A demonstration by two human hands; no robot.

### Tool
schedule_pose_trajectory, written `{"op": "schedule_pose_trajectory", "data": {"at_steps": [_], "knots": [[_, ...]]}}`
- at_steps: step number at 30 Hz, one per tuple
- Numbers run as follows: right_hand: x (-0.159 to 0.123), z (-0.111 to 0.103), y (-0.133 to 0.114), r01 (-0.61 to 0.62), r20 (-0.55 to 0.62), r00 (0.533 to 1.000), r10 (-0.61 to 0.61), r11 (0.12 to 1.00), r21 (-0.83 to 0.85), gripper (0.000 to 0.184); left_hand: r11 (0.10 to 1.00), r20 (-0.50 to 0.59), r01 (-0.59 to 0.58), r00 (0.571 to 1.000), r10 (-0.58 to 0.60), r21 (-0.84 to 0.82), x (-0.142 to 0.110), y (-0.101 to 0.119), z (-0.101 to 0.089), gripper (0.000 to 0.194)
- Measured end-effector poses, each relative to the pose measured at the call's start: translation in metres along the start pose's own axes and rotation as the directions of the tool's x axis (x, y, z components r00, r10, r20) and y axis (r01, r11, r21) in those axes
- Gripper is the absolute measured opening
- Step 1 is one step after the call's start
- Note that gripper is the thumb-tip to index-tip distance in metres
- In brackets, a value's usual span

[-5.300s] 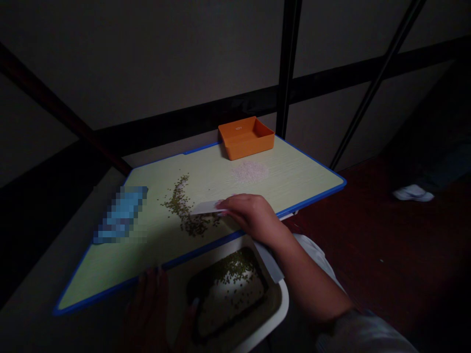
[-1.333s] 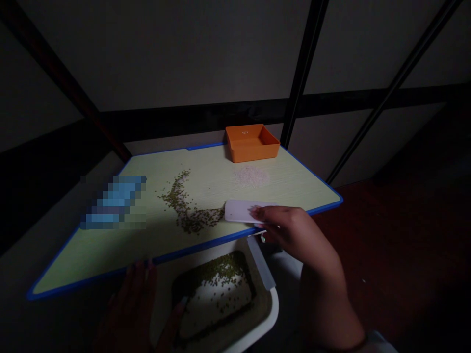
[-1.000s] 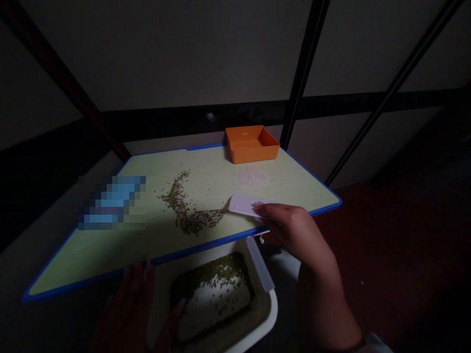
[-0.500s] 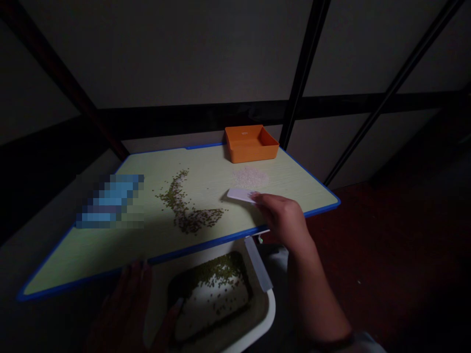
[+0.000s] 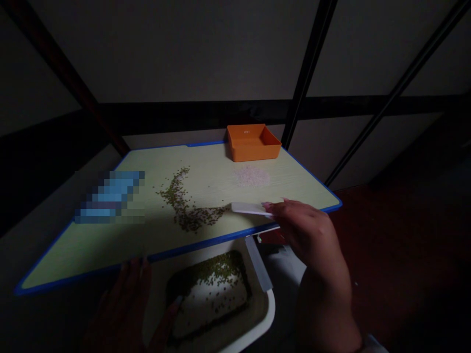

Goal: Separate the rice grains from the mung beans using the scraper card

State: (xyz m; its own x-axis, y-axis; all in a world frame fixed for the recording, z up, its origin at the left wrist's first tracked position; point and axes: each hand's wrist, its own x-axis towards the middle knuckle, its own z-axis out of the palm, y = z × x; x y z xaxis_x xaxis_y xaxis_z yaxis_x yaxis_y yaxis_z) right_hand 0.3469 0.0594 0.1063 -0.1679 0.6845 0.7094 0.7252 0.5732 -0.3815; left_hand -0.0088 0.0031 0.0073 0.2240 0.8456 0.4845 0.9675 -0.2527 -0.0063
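Observation:
My right hand point(image 5: 311, 228) pinches a flat white scraper point(image 5: 247, 208) by its right end, just above the board near its front edge. Left of the scraper's tip lies a curved spread of small green beans point(image 5: 193, 219) mixed with paler grains. Beyond the scraper is a patch of white, rice-like grains point(image 5: 253, 175). Down in the dark, my left hand point(image 5: 127, 299) holds the near-left side of a white tub point(image 5: 271, 306), its thumb over the rim and its fingers outside. Green beans point(image 5: 222, 268) cover part of the tub's floor.
The pale board point(image 5: 305, 189) has a raised blue edge. An orange open box point(image 5: 255, 153) stands at its back, close to the wall panels point(image 5: 206, 54). A pixelated blue object point(image 5: 114, 193) lies at the left. Dark red floor point(image 5: 382, 230) shows at the right.
My right hand has moved right and toward me with the scraper, away from the white grains. My left hand stays at the tub.

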Motion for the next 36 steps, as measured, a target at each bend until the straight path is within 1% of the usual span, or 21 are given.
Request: {"op": "schedule_pose_trajectory", "data": {"at_steps": [3,6,11,15,20,24,29,33,36], "knots": [[0.001,-0.001,0.002,-0.022,0.002,1.000,0.022,1.000,0.015,0.022,1.000,-0.005,0.006,1.000,-0.006,-0.003,0.001,0.001,-0.002,0.078],[0.003,0.003,0.006,-0.029,0.033,0.999,0.028,0.999,0.046,0.023,1.000,-0.005,0.009,1.000,-0.009,-0.005,0.003,0.002,-0.002,0.077],[0.006,0.009,0.007,0.014,0.081,0.996,-0.022,0.995,0.103,0.024,1.000,-0.013,0.010,1.000,-0.010,-0.006,0.004,0.004,-0.001,0.079],[0.008,0.011,0.006,0.039,0.080,0.996,-0.046,0.995,0.088,0.024,1.000,0.006,0.014,1.000,-0.014,-0.001,0.002,0.004,-0.001,0.079],[0.008,0.014,0.008,0.048,0.052,0.997,-0.051,0.997,0.056,0.022,1.000,0.012,0.022,1.000,-0.022,0.001,0.001,0.003,-0.001,0.078],[0.009,0.016,0.009,0.041,0.064,0.997,-0.044,0.998,0.050,0.022,1.000,0.013,0.028,1.000,-0.028,0.002,0.001,0.004,-0.001,0.078],[0.009,0.012,0.007,0.045,0.075,0.996,-0.050,0.997,0.062,0.022,1.000,0.025,0.029,0.999,-0.029,-0.003,0.001,0.004,0.000,0.078],[0.007,0.008,0.008,0.052,0.041,0.998,-0.055,0.997,0.059,0.022,0.999,0.037,0.039,0.999,-0.039,-0.008,-0.001,0.004,0.000,0.079],[0.008,0.013,0.012,0.033,-0.023,0.999,-0.032,0.998,0.044,0.021,0.999,0.031,0.053,0.998,-0.052,-0.008,-0.001,0.004,0.000,0.078]]}}
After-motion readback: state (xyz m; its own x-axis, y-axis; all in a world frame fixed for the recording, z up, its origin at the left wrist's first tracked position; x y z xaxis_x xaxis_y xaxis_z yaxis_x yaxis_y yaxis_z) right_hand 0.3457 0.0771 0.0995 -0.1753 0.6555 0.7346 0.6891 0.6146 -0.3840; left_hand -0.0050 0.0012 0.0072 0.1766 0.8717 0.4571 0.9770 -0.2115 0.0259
